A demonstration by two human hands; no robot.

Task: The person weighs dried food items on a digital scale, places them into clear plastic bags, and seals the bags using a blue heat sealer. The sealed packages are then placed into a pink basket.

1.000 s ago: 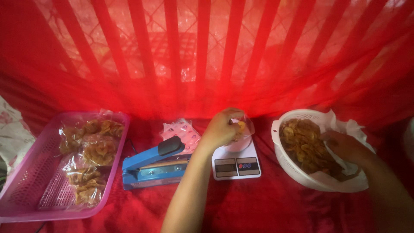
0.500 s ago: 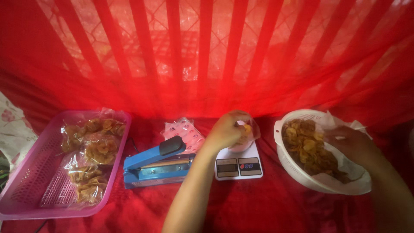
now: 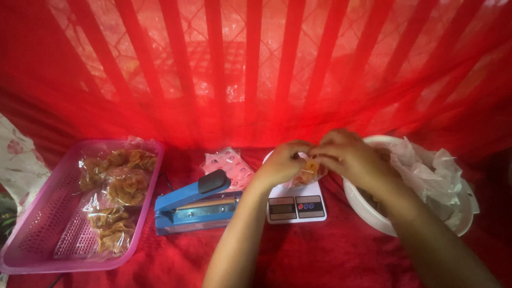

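Both hands (image 3: 320, 160) pinching snack bag (image 3: 308, 172)

both hands (image 3: 320, 160) at snack bag (image 3: 308, 173), scale (image 3: 296, 205)

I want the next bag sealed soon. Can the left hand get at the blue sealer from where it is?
Probably yes: the left hand is over the scale, and the blue sealer lies just beside it with nothing between.

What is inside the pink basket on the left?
The pink basket holds several clear bags of brown fried snacks. Bare mesh floor shows alongside; whatever lies beneath the bags is covered.
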